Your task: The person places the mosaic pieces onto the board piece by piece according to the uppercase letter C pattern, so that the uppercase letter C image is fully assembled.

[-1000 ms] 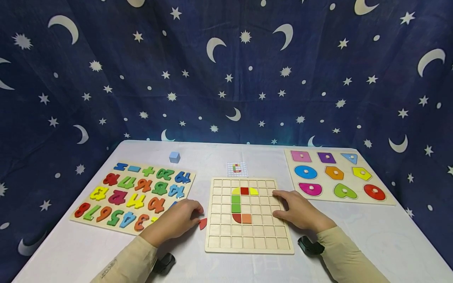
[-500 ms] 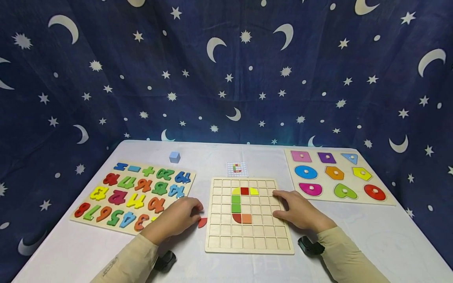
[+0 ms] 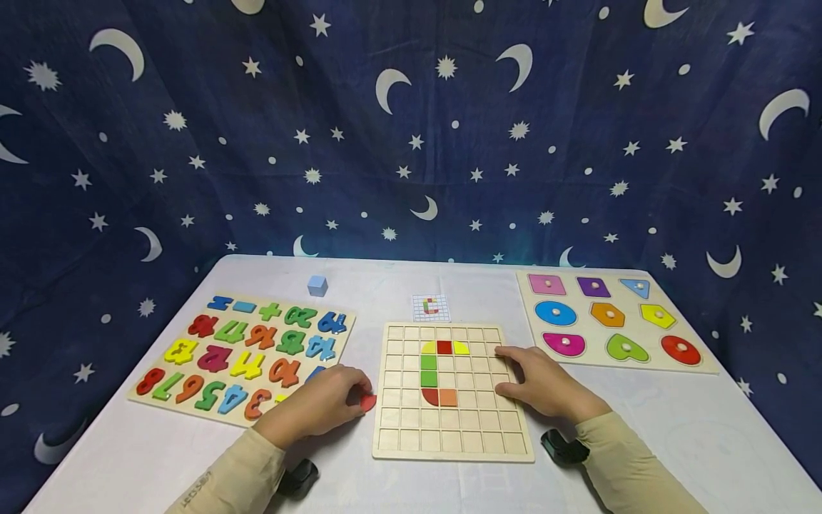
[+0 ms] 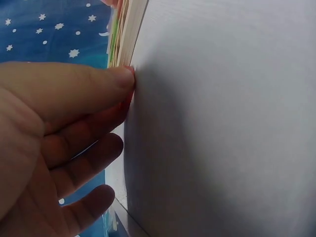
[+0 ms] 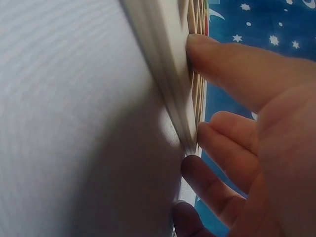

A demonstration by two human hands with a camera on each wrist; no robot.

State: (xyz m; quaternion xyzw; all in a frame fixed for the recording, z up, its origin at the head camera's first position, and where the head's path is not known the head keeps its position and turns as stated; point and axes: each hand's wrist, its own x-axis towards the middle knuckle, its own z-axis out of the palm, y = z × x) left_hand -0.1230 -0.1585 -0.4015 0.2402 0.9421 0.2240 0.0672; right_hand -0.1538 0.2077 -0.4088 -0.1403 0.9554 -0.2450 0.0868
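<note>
A: Where's the piece you're after?

B: The red piece [image 3: 367, 402] lies on the worktop [image 3: 449, 485], just left of the grid board [image 3: 449, 442] near its lower half, and your left hand [image 3: 319, 405] has its grip pinching it: thumb and fingertips curled onto it. The left wrist view shows the thumb [image 4: 74, 91] pressing a red edge flat against the white surface.

A: How will it handle?

B: You should find it light, thin and stiff, probably painted wood like the tiles already seated on the board. It looks smooth, so it may slide rather than lift. Take it by its two opposite edges, thumb on one and a fingertip on the other, and tip one edge up first.

A: And your other hand?

B: Your right hand [image 3: 539, 382] rests on the board's right part, fingers [image 5: 232, 69] loosely spread and pressing its surface and edge, pinching nothing. The board is rigid, so that hold should keep it steady.
</note>
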